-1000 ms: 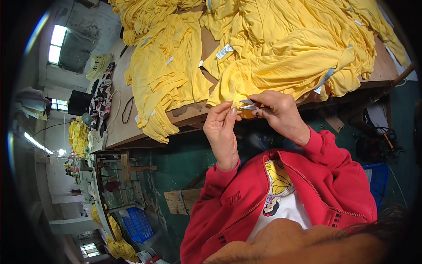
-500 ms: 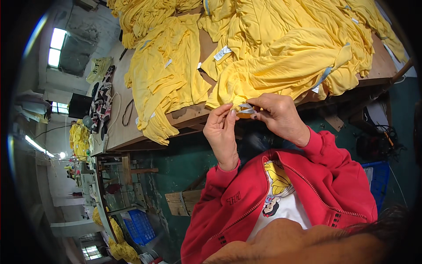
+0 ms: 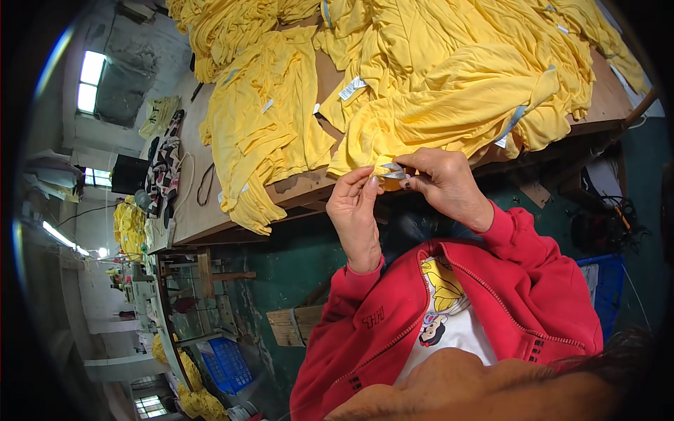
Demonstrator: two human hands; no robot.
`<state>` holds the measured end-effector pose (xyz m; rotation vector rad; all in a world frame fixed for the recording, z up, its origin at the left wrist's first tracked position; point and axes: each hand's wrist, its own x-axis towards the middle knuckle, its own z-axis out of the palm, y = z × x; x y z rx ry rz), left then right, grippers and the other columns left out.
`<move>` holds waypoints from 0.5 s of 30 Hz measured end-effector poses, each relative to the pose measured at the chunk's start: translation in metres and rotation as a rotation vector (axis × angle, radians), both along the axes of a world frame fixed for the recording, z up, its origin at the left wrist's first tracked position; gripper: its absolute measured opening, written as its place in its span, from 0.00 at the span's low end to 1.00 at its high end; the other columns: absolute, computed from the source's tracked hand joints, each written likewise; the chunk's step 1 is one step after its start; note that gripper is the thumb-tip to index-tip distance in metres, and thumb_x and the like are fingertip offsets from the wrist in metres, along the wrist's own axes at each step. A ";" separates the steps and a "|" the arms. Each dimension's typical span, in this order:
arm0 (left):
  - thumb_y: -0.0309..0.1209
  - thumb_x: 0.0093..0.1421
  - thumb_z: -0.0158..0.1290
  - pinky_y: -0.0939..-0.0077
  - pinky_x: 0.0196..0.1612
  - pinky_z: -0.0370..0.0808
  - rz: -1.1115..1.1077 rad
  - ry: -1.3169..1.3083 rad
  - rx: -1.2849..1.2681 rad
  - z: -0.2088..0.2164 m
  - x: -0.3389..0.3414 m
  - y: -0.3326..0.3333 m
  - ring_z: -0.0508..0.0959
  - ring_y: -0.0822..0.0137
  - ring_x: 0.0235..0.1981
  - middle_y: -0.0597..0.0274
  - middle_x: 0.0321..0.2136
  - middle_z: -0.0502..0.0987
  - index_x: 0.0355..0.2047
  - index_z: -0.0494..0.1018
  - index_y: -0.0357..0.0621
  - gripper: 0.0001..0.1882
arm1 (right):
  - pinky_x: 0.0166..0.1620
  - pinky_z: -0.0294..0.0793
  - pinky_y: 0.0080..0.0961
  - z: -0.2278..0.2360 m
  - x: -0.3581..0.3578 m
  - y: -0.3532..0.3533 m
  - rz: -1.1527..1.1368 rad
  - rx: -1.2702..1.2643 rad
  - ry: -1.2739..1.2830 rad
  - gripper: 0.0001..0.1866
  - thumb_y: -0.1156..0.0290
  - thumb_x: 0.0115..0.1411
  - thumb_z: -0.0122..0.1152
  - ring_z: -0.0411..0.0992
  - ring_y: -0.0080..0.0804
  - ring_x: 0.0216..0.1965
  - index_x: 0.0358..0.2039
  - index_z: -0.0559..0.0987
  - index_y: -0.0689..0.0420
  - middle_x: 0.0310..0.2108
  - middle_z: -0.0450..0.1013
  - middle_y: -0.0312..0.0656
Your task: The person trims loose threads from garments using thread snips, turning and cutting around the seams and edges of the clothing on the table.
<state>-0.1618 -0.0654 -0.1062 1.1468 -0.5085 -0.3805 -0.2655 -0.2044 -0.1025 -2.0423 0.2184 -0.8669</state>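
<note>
Between thumb and fingertips, my left hand (image 3: 355, 214) pinches the edge of a yellow shirt (image 3: 421, 116) at the table's front edge. My right hand (image 3: 449, 184) is closed on small metal thread snips (image 3: 395, 171), their two blades pointing left at the pinched cloth. The blades stand a little apart, right beside my left fingertips. From there the shirt spreads back over the tabletop in loose folds, with a blue-grey strip (image 3: 514, 121) along it. Whether a thread lies between the blades is too small to tell.
Another yellow shirt (image 3: 270, 119) lies to the left on the wooden table (image 3: 184, 210), one sleeve hanging over its edge. Yellow garments (image 3: 232, 31) are heaped farther back. Below stand a wooden box (image 3: 291, 325) and blue crates (image 3: 226, 365). A dark cord (image 3: 205, 181) lies at the table's left.
The snips' blades have shifted slightly at the pinched cloth. Both hands stay in nearly the same place, and the whole view has moved a little.
</note>
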 end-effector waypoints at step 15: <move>0.18 0.61 0.55 0.85 0.38 0.73 0.063 -0.136 0.041 0.002 -0.002 0.001 0.76 0.76 0.33 0.58 0.35 0.79 0.43 0.74 0.30 0.10 | 0.30 0.74 0.26 0.001 -0.003 -0.002 0.005 0.038 0.018 0.19 0.85 0.44 0.67 0.77 0.35 0.26 0.41 0.81 0.62 0.26 0.76 0.47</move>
